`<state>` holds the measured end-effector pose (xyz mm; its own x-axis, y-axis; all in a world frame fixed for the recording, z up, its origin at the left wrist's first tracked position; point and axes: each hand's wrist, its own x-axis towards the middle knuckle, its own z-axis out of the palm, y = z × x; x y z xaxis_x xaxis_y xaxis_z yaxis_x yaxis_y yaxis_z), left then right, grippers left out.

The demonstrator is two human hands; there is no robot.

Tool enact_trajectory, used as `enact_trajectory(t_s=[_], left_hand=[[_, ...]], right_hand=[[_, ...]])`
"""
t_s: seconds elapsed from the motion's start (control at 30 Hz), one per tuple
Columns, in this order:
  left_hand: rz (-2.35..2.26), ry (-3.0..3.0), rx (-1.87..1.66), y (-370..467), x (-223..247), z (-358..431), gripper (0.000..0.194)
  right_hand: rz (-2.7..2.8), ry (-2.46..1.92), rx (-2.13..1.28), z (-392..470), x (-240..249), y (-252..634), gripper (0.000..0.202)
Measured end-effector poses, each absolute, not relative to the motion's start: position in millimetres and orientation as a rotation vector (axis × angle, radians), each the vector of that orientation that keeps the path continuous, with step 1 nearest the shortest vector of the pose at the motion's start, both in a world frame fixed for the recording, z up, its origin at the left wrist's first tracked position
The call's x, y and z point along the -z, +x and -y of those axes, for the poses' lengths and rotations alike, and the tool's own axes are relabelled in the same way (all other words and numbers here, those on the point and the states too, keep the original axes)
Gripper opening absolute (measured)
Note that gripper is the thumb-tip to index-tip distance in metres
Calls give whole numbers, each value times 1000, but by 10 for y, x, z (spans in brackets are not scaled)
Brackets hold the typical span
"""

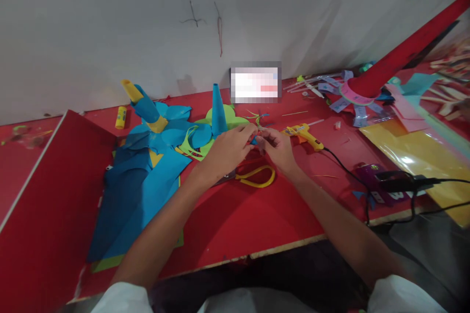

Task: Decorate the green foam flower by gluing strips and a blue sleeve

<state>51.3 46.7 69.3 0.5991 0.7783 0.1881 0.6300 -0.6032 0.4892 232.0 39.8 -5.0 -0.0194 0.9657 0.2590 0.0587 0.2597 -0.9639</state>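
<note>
My left hand [233, 146] and my right hand [278, 147] meet over the red table, fingers pinched together. Between their fingertips shows a small blue piece [254, 141], its exact kind too small to make out. Thin green and orange strips [258, 118] stick up just behind the fingers. Under my left wrist lies a pair of scissors with yellow handles [272, 176], the blades partly hidden. To the right of my right hand rests a yellow glue gun [306, 137]. Left of my hands, a blue paper cone [218, 115] stands on green petal-shaped paper [235, 121].
Blue paper flowers with a yellow-tipped cone [147, 107], blue sheets [147, 205] and a glue stick [120, 117] lie left, beside an upright red panel [55, 215]. A phone-like screen [255, 83] leans on the wall. Right are a red cone [396, 63], yellow sheet [407, 151] and black cables [341, 165].
</note>
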Motion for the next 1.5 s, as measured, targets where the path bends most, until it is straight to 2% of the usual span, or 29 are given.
enact_trajectory(t_s=[0.3, 0.53, 0.77, 0.9, 1.03, 1.13, 1.3, 1.5], left_hand=[[-1118, 2326, -685, 510, -655, -535, 18], [-1055, 2125, -804, 448, -635, -597, 25], [-1065, 2118, -794, 454, -628, -613, 20], [-1254, 2235, -624, 182, -827, -702, 14], [-1723, 2350, -496, -186, -942, -715, 20], [-1970, 2273, -372, -278, -761, -599, 25], [-2086, 2203, -178, -165, -309, -490, 39], [-1996, 2181, -314, -103, -130, -610, 25]], right_hand=[[1423, -1016, -942, -366, 60, 2329, 36], [1342, -969, -1017, -363, 25, 2316, 34], [1313, -969, -1112, -375, 72, 2311, 37], [1290, -980, -1134, -368, 72, 2297, 38], [1286, -978, -1137, -369, 61, 2289, 38], [1326, -992, -1115, -364, 63, 2286, 38], [1367, -1005, -1133, -332, 79, 2268, 36], [1385, -1017, -1145, -324, 82, 2262, 35]])
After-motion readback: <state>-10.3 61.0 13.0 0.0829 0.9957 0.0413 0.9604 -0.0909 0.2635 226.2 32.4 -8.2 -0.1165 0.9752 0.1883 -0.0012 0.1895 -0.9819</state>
